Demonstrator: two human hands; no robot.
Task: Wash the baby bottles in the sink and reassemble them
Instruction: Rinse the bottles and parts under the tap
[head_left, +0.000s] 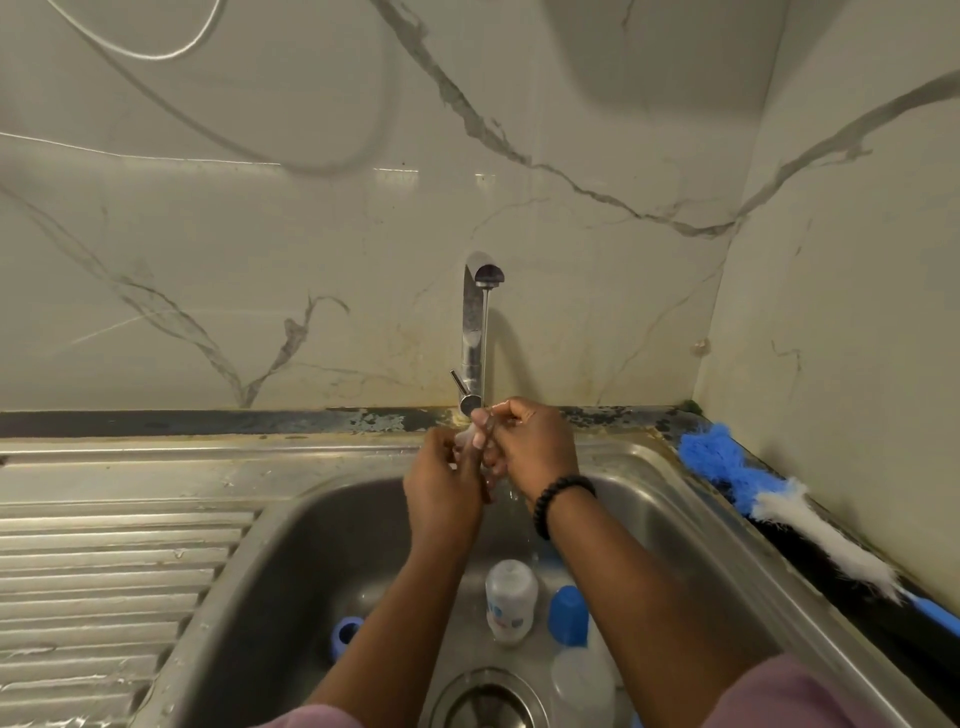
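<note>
Both hands — left hand (441, 483), right hand (530, 441) — are pinching a small pale part (467, 436) (teat, we are guessing) under the tap (475, 332); bottle (510, 597) and blue cap (569, 616) are waiting in the sink (701, 519) — reassembly not yet begun.

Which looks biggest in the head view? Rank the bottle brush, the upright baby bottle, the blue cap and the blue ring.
1. bottle brush
2. upright baby bottle
3. blue cap
4. blue ring, partly hidden by the arm, so unsure.
</note>
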